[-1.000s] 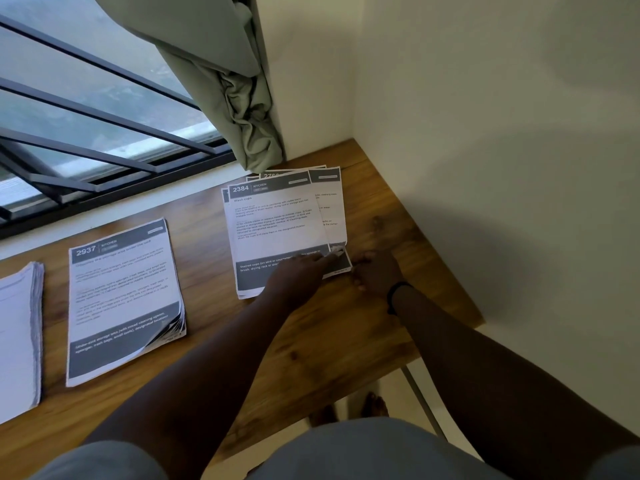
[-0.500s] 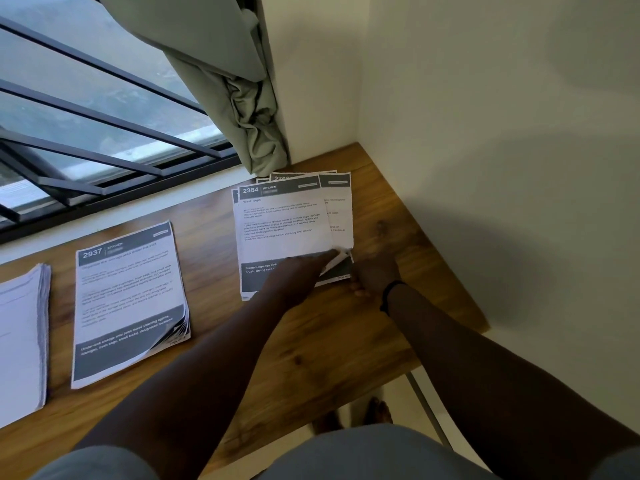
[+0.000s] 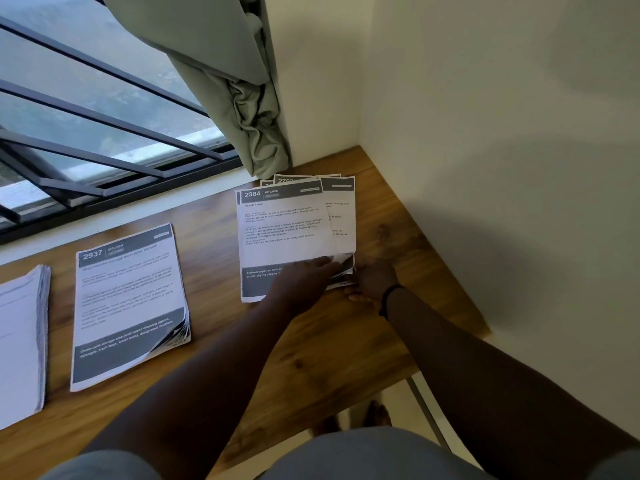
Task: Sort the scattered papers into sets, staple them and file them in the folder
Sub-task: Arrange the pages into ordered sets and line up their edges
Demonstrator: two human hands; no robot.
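Item: loose fan of printed sheets (image 3: 298, 233), top page headed 2384, far right of the wooden desk (image 3: 322, 348), near corner being worked by both hands.

Left hand (image 3: 304, 278) lies on the top page's dark footer band, fingers stretched toward the near-right corner, which curls up; right hand (image 3: 372, 280), wristband on, sits at that same corner, but whether its fingers pinch the lower sheets I cannot tell. Best handled, in my view, by pinning the stack flat with the left while the right peels one sheet at a time, checking each header number before moving it. To the left: thick set headed 2937 (image 3: 130, 303), corner curled; further left, a plain stack (image 3: 20, 341) at the edge. Beyond: window bars (image 3: 104, 133), bunched curtain (image 3: 252, 119). Stapler and folder not in view.
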